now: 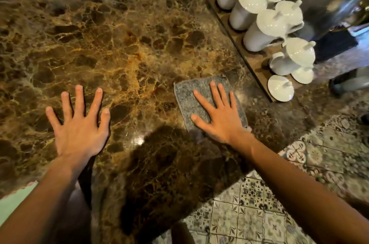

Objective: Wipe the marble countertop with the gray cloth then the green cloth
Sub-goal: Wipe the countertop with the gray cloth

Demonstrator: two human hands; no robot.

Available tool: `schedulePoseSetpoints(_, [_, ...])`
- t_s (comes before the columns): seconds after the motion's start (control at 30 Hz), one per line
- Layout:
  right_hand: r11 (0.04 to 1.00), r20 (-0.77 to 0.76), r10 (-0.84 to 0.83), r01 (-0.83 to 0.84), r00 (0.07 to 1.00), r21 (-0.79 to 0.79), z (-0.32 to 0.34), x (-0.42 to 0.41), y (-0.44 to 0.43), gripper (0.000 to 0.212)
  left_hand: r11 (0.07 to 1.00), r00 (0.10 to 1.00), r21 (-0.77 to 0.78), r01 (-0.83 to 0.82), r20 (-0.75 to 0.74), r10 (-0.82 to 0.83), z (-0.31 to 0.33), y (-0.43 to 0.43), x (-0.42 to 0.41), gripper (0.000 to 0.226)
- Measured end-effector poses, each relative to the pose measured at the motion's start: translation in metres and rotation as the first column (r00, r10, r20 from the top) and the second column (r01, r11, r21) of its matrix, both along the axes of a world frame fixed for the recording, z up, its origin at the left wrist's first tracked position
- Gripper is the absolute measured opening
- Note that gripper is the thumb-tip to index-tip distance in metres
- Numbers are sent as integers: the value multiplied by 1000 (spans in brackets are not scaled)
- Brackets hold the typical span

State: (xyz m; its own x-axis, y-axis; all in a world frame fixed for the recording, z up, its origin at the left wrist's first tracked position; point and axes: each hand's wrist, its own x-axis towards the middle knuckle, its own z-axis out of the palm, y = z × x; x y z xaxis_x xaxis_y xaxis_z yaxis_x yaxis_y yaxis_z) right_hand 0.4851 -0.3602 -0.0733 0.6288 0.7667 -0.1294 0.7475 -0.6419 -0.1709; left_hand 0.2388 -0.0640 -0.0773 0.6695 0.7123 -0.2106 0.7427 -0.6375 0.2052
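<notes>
The brown veined marble countertop (119,34) fills most of the view. A square gray cloth (187,96) lies flat on it at centre right. My right hand (221,120) rests palm down on the cloth with its fingers spread, covering the cloth's near right part. My left hand (79,129) lies flat on the bare marble to the left, fingers spread, with nothing in it. A pale green fabric (12,203) shows at the lower left edge, partly under my left forearm; I cannot tell whether it is the green cloth.
A long wooden tray (257,68) with several white lidded jars (267,24) stands at the right, just beyond the gray cloth. A dark blue object (335,44) lies behind it. The counter's edge runs diagonally at lower right, above a patterned tile floor (249,213).
</notes>
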Motion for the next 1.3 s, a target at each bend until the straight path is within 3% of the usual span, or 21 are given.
schedulePoseSetpoints(0.23, [995,27,-53,55,998,-88,8,-63,-93,77,999,1000,-32,-11,-10,11,2,-1,0,58])
schedulePoseSetpoints(0.47, [995,43,-25,29,999,-91,5,-51,-90,78,997,999,-68,-18,-31,16,9,-2,2,60])
schedulePoseSetpoints(0.7, [988,-15,-150,150,989,-25,-4,43,15,72,999,999,-34,-21,-49,19,21,-10,6,63])
schedulePoseSetpoints(1.03, [989,-52,-139,136,989,-62,-5,157,201,84,1000,998,25,-4,-60,5,12,-6,5,60])
schedulePoseSetpoints(1.3, [992,-48,-100,95,994,-83,0,161,221,84,999,998,38,6,-55,-4,7,-4,2,59])
